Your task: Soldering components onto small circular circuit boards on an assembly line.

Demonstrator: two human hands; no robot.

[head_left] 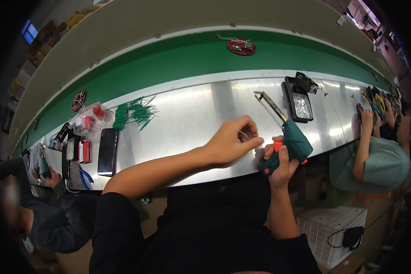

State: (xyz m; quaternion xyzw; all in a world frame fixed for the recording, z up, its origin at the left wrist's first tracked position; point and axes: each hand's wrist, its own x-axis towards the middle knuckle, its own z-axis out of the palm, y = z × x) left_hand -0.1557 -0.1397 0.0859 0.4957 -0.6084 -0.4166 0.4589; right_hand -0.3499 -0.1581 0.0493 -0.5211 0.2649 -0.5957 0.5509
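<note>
**Soldering gun raised, wire pinched**

Head view: the left hand [230,141] is pinching a thin wire [246,136] over the steel bench [192,114]; the right hand [281,162] is gripping the green soldering gun [290,139], tip not yet touching. Joint looks unstarted.

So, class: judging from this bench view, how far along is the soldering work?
Looks done: one red disc with wired parts rides the green conveyor belt, another red disc farther left. In hand: the right hand grips a green soldering gun, tip raised off the bench; the left hand pinches something too small to identify. Left: a pile of green wires lies unused.
</note>
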